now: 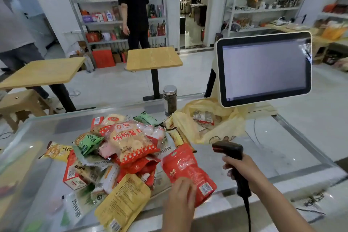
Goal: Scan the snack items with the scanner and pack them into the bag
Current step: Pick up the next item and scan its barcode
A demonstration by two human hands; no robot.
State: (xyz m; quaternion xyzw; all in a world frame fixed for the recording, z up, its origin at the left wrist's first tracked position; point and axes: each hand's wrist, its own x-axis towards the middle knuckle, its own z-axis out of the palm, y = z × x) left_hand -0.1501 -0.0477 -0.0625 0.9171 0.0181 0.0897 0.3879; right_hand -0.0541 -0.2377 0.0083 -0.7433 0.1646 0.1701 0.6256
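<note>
Left hand (180,192) pinches red packet (185,167) at front edge of counter (282,137); right hand (243,171) clamped round scanner (229,150). We fear a misread: barcode (206,188) sits below scanner aim.

A red snack pouch (185,169) tilts in the left hand (181,192). The black scanner (231,153), gripped by the right hand (243,167), faces it. The heap of snack packets (116,154) lies left of both hands. The open yellow bag (216,128), holding 1 visible packet, sits beyond the right hand.
</note>
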